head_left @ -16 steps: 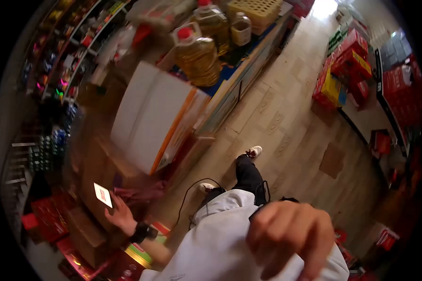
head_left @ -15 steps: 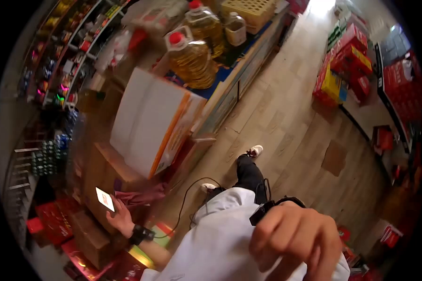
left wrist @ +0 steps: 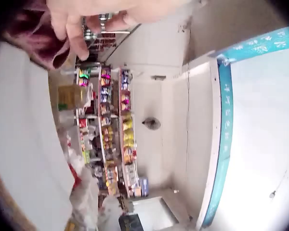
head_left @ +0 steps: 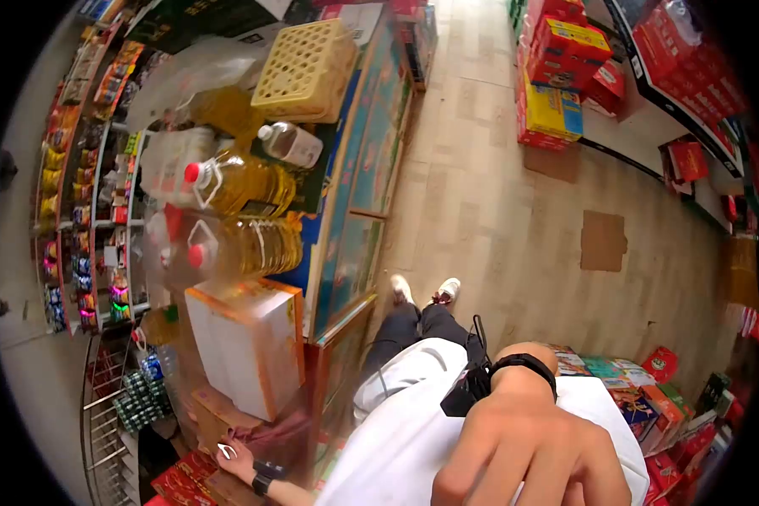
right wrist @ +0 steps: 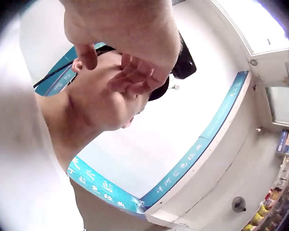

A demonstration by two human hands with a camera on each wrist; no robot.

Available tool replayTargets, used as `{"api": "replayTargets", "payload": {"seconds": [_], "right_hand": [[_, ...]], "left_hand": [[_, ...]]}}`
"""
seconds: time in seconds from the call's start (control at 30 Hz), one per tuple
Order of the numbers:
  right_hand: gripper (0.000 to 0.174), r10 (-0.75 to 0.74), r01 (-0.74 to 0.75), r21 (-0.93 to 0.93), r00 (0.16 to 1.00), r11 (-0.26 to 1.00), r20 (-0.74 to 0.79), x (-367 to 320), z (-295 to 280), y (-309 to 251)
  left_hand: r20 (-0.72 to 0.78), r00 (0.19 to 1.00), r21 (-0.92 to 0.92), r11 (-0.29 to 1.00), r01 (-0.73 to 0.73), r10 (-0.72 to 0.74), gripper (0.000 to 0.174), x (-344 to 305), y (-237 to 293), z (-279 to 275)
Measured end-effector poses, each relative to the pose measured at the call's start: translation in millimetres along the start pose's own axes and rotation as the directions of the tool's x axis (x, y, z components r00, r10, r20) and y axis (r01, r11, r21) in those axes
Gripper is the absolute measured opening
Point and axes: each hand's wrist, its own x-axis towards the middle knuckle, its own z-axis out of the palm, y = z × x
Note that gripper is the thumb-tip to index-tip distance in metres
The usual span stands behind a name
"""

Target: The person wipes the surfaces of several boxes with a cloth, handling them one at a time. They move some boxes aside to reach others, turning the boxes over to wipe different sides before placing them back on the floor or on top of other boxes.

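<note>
In the head view my left hand (head_left: 239,463) is low at the left, beside the maroon cloth (head_left: 270,430) and a brown carton (head_left: 219,413). A small white flat thing (head_left: 227,452) shows at its fingers, seen nearly edge-on. The left wrist view shows that hand's bent fingers (left wrist: 76,38) near the same cloth (left wrist: 38,36); the white thing cannot be made out there. My right hand (head_left: 535,451) is raised close to the head camera. In the right wrist view this hand (right wrist: 130,43) hangs loosely curled before the chin, holding nothing visible.
A white and orange box (head_left: 240,358), oil bottles (head_left: 244,187) and a yellow basket (head_left: 304,72) stand on the counter at left. Red cartons (head_left: 565,55) line the right side. Flattened cardboard (head_left: 604,241) lies on the wooden floor (head_left: 481,202) between.
The head view has turned, so the counter stands more upright and both shoes show side by side. My left hand appears lower in view; the bright face of its white thing has narrowed.
</note>
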Motion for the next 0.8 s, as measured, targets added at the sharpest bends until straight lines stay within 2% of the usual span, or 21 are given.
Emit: {"api": "replayTargets", "payload": {"seconds": [0.03, 0.07, 0.1, 0.13, 0.17, 0.23, 0.27, 0.3, 0.33, 0.37, 0.43, 0.47, 0.5, 0.57, 0.6, 0.63, 0.73, 0.77, 0.8], "right_hand": [[0.024, 0.006, -0.007, -0.052, 1.000, 0.999, -0.004, 6, -8, -5], [0.025, 0.004, -0.004, -0.110, 1.000, 0.994, -0.003, 12, -18, -8], [0.025, -0.012, 0.014, -0.145, 1.000, 0.989, 0.010, 19, -31, -10], [0.026, -0.042, 0.046, -0.166, 0.999, 0.985, 0.032, 25, -42, -13], [0.027, -0.069, 0.077, -0.232, 0.997, 0.970, 0.043, 34, -59, -17], [0.029, -0.049, 0.086, -0.331, 0.992, 0.940, 0.118, 42, -91, -32], [0.021, 0.129, -0.071, -0.301, 0.976, 0.951, 0.177, 51, -115, -45], [0.027, 0.301, -0.237, -0.278, 0.928, 0.931, 0.219, 57, -130, -53], [0.026, 0.386, -0.316, -0.404, 0.916, 0.859, 0.105, 63, -134, -57], [0.027, 0.449, -0.390, -0.510, 0.894, 0.766, -0.010, 68, -139, -59], [0.029, 0.497, -0.499, -0.701, 0.836, 0.509, -0.233, 75, -160, -62], [0.026, 0.513, -0.525, -0.761, 0.805, 0.380, -0.299, 74, -173, -65], [0.023, 0.513, -0.559, -0.792, 0.767, 0.243, -0.384, 72, -186, -70], [0.025, 0.506, -0.580, -0.815, 0.696, -0.022, -0.509, 65, -211, -82], [0.025, 0.465, -0.607, -0.784, 0.660, -0.130, -0.589, 57, -217, -88], [0.025, 0.421, -0.620, -0.770, 0.665, -0.149, -0.617, 50, -221, -96], [0.021, 0.169, -0.751, -0.657, 0.657, 0.062, -0.735, 26, -241, -131], [0.023, 0.052, -0.825, -0.536, 0.552, 0.178, -0.832, 21, -241, -147], [0.025, -0.064, -0.796, -0.508, 0.518, 0.330, -0.853, 14, -243, -167]], "left_hand": [[-0.020, 0.992, 0.162, 0.980, -0.118, 0.123, 0.031, -83, 9, 82], [0.334, 0.943, -0.202, 0.978, 0.055, 0.016, 0.024, -118, 5, 118], [0.379, 0.921, -0.132, 0.979, 0.156, -0.096, 0.020, -153, 6, 162], [0.514, 0.790, -0.055, 0.906, 0.419, -0.334, 0.023, -201, 9, 220], [0.484, 0.770, 0.277, 0.907, 0.317, -0.416, 0.015, -232, -7, 285], [0.566, 0.701, 0.356, 0.895, 0.267, -0.434, 0.022, -217, -27, 334], [0.615, 0.598, 0.400, 0.857, 0.325, -0.513, 0.025, -235, -27, 371], [0.645, 0.488, 0.457, 0.809, 0.371, -0.588, 0.029, -259, -20, 414], [0.596, 0.437, 0.513, 0.738, 0.438, -0.674, 0.033, -268, -24, 449], [0.687, 0.434, 0.509, 0.812, 0.284, -0.582, 0.033, -274, -37, 479], [0.810, 0.155, 0.578, 0.815, -0.039, -0.566, 0.034, -311, -50, 554], [0.808, 0.022, 0.583, 0.795, -0.170, -0.588, 0.035, -326, -60, 592], [0.767, 0.001, 0.623, 0.744, -0.240, -0.642, 0.033, -347, -77, 626], [0.726, -0.179, 0.559, 0.721, -0.409, -0.664, 0.031, -398, -100, 685], [0.700, -0.211, 0.560, 0.708, -0.431, -0.682, 0.031, -425, -109, 704], [0.669, -0.258, 0.554, 0.700, -0.451, -0.697, 0.030, -454, -117, 724], [0.620, -0.377, 0.476, 0.712, -0.517, -0.688, 0.025, -528, -153, 777], [0.623, -0.422, 0.422, 0.737, -0.527, -0.659, 0.023, -554, -163, 790], [0.606, -0.489, 0.341, 0.760, -0.552, -0.627, 0.023, -587, -165, 799]]}}
